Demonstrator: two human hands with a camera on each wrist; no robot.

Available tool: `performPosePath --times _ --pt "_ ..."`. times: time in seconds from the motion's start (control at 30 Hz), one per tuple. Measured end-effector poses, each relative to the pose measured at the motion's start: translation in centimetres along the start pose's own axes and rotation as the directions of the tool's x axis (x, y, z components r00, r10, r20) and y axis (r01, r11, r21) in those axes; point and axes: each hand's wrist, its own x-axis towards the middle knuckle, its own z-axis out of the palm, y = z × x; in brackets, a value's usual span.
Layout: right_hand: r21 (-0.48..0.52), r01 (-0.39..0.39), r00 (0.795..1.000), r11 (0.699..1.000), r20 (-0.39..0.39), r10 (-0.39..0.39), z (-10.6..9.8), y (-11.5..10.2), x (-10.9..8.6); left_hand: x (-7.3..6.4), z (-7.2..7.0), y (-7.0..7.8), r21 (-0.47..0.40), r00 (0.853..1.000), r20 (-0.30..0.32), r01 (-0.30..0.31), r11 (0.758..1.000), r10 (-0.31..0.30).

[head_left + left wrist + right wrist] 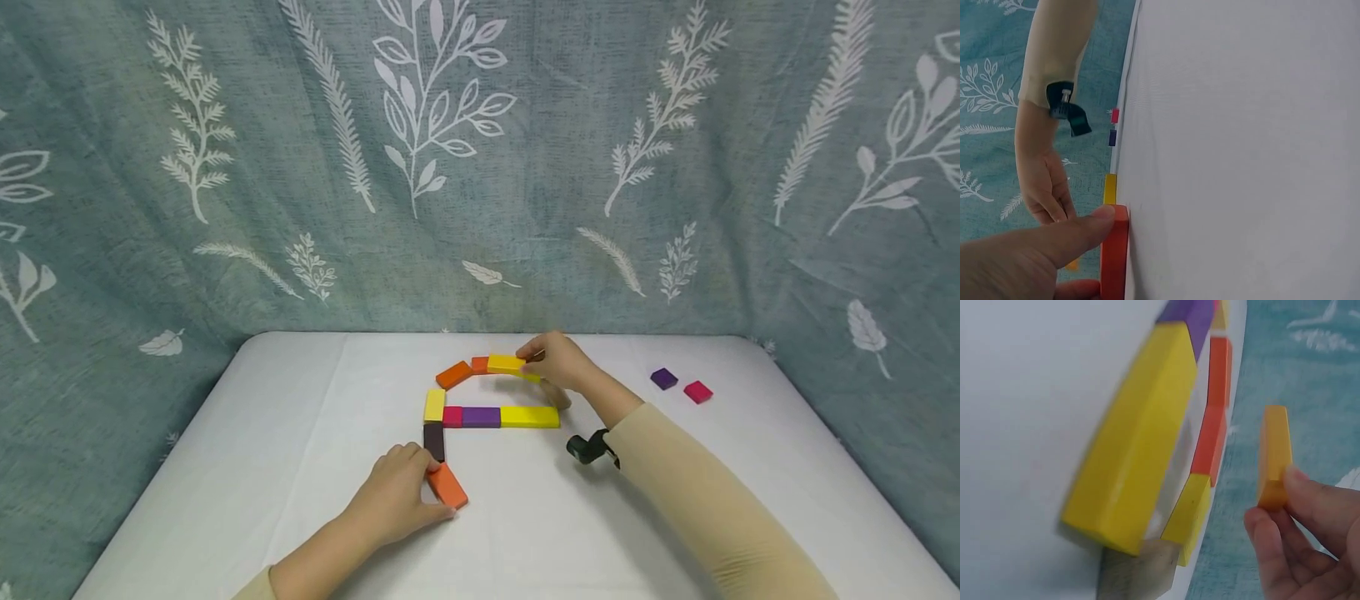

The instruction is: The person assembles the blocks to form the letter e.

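Observation:
My right hand pinches an orange-yellow block by one end, between thumb and fingers. In the right wrist view this block is lifted off the table, beside the arc of laid blocks. At the front left, my left hand holds an orange block between thumb and fingers, just below a dark brown block. A straight row of a red block, a purple block and a long yellow block runs right from a pale yellow block.
Behind the row curve two orange blocks, a yellow block and a tan block. A dark purple block and a pinkish-red block lie apart at right. A patterned curtain hangs behind the white table.

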Motion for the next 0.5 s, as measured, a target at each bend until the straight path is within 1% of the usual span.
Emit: performPosePath --times 0.07,0.23,0.3,0.4,0.5 --pt "-0.004 -0.003 1.000 1.000 0.014 0.003 0.2 -0.1 -1.1 -0.1 0.0 0.0 -0.002 1.000 -0.003 0.003 1.000 -0.003" --pt "0.028 0.024 0.996 0.999 0.079 -0.027 1.0 0.1 -3.6 -0.1 0.1 -0.2 -0.011 1.000 -0.004 0.012 1.000 -0.012" --pt "0.043 0.053 0.993 0.998 0.104 -0.057 1.4 0.2 -4.6 -0.1 0.2 -0.3 -0.017 1.000 -0.006 0.015 1.000 -0.015" --pt "0.062 0.118 0.983 0.991 0.136 -0.125 2.2 0.4 -6.2 -0.1 0.4 -0.4 -0.037 1.000 -0.009 0.024 0.999 -0.024" --pt "0.080 0.181 0.966 0.980 0.172 -0.193 2.9 0.7 -7.4 -0.1 0.6 -0.6 -0.059 0.999 -0.010 0.037 0.998 -0.037"
